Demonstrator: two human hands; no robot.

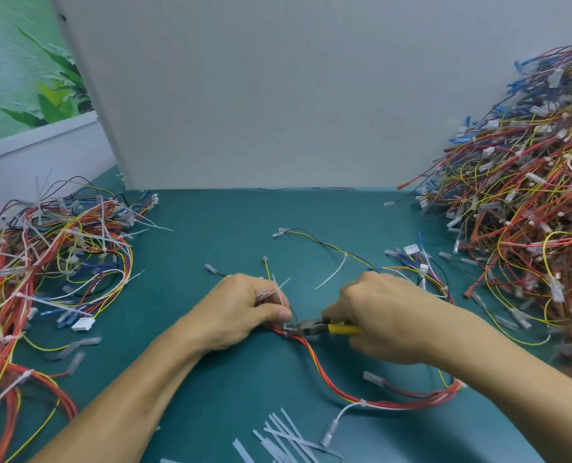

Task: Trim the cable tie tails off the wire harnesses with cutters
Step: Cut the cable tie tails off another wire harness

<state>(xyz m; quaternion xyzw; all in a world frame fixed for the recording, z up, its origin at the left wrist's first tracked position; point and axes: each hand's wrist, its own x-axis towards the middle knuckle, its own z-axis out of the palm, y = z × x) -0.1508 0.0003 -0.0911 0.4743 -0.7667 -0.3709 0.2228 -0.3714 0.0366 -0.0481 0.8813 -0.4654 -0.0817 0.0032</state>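
Between two hands [241,310] [383,317], one cutter [306,329]

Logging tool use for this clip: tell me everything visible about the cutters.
The cutters have a dark metal head and yellow handles that look plastic-coated. The right hand grips the handles, hiding most of them. They lie nearly level, head pointing left, tips at the wire harness that the left hand holds.

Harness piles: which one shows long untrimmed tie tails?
The left pile; long white tails stick out of it, while the right pile shows only short stubs.
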